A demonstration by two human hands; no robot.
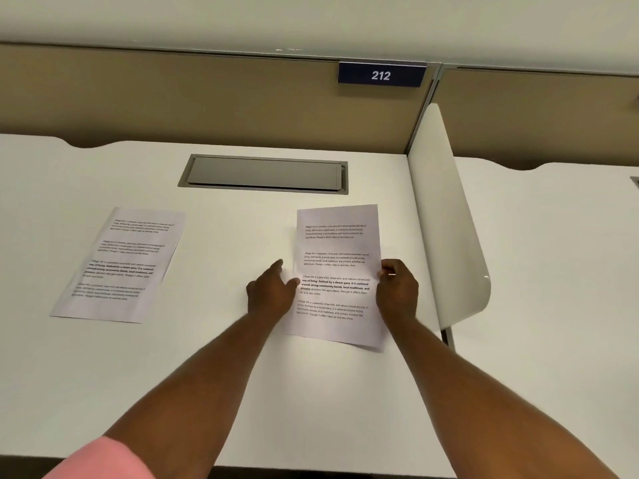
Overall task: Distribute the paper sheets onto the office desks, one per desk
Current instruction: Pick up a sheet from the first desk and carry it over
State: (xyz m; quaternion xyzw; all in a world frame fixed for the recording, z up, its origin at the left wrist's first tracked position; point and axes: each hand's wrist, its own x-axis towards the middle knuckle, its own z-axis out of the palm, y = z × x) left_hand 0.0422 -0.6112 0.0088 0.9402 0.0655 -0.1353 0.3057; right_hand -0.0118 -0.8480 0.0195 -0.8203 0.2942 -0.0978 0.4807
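A printed paper sheet (337, 257) is at the right side of the white desk (221, 375). My left hand (271, 293) pinches its left edge with thumb and fingers. My right hand (397, 288) grips its right edge. I cannot tell whether it is a single sheet or a thin stack. A second printed sheet (121, 266) lies flat on the left part of the same desk, apart from both hands.
A grey cable hatch (266, 174) is set into the desk behind the sheets. A tan partition carries a blue sign reading 212 (381, 75). A white rounded divider (449, 216) separates this desk from the neighbouring desk (553, 288) on the right.
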